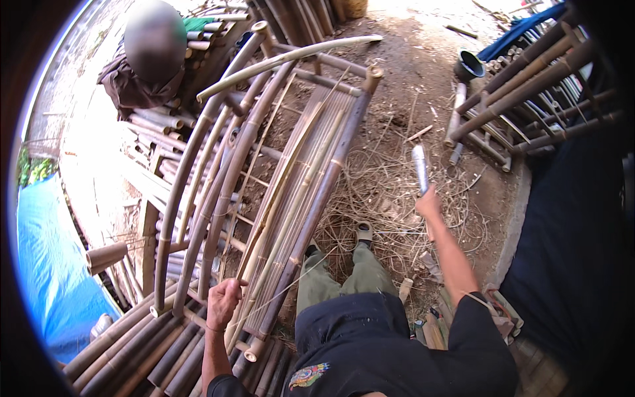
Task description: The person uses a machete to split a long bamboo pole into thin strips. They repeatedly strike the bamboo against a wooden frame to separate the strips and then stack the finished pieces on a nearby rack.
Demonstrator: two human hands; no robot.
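My left hand [223, 301] is closed around a thin split strip at the near end of a curved bamboo frame [264, 172], which lies tilted in front of me. Pale slats [301, 172] fill the frame's middle between dark round poles. My right hand [428, 202] is raised out to the right and grips a long metal blade [420, 169] that points up and away. Both my legs in green trousers [340, 278] stretch forward over the dirt beside the frame.
Another person [149, 56] sits at the far left behind stacked bamboo poles [159, 126]. More poles [132, 351] lie under my left arm. A second bamboo frame [529, 86] stands at the right. Shavings and thin strips [390, 192] cover the ground; a blue tarp [53, 264] lies left.
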